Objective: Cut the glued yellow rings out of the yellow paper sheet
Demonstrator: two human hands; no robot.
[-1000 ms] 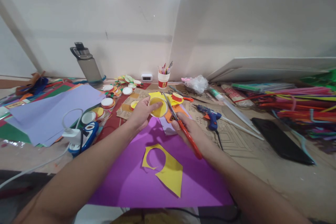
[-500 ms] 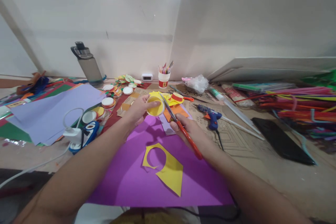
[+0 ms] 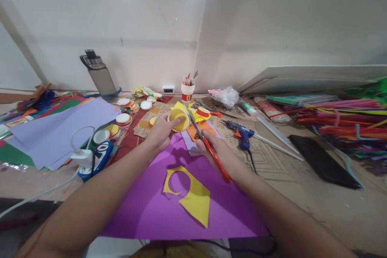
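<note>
My left hand (image 3: pixel 163 130) pinches a round white-rimmed piece with a yellow face (image 3: pixel 179 122), thumb across its inside. In my right hand (image 3: pixel 213 145) are red-handled scissors (image 3: pixel 216 159), their blades pointing up and away, close beside the round piece's right edge. Below both hands, a yellow paper scrap (image 3: pixel 198 197) with a round hole cut in it lies on a large purple sheet (image 3: pixel 142 209). Behind the scissors are orange paper (image 3: pixel 193 131), yellow paper pieces and a red-and-yellow ring (image 3: pixel 203 112).
A blue glue gun (image 3: pixel 245 138) and black phone-like slab (image 3: pixel 323 161) lie right. Left are lilac sheets (image 3: pixel 60 129), a blue power strip (image 3: pixel 101 159) and white round pieces (image 3: pixel 123 119). A bottle (image 3: pixel 102 78) and pencil cup (image 3: pixel 188 92) stand behind.
The round piece has turned slightly in my left hand, and that hand has shifted a little left and down. The scissors remain beside the piece's edge. The whole view has moved slightly.
</note>
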